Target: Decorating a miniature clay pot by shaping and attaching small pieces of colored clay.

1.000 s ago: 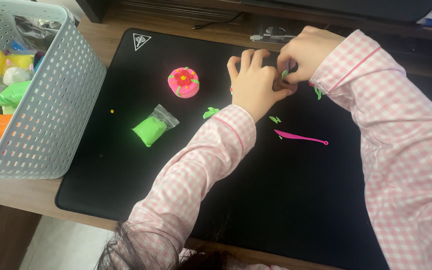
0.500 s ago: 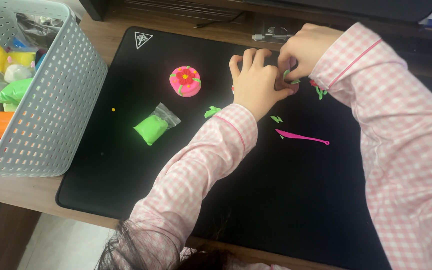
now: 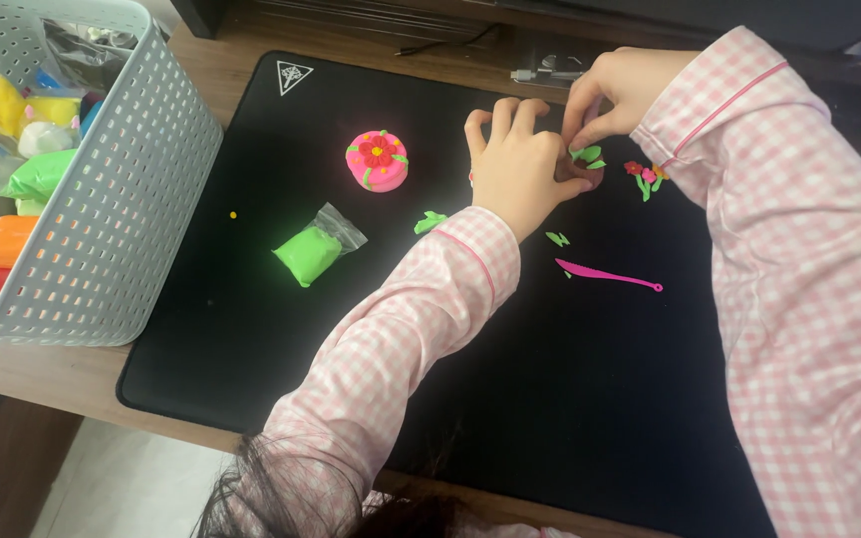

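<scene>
Left hand [image 3: 518, 169] and right hand [image 3: 622, 90] together on a clay piece [image 3: 586, 159] on the mat [image 3: 251, 329], tool [image 3: 605, 275] just nearer than the hands, cake [image 3: 378, 159] left of them, bag [image 3: 313, 249] beyond it, basket [image 3: 122, 199] far left.

free: bare black mat [image 3: 570, 399] near edge | blocked: pink sculpting tool [image 3: 607, 275], green leaf bits [image 3: 556, 238] mid-mat (small) | left: grey basket [image 3: 122, 199], green clay bag [image 3: 313, 249], pink clay cake [image 3: 378, 159]
</scene>
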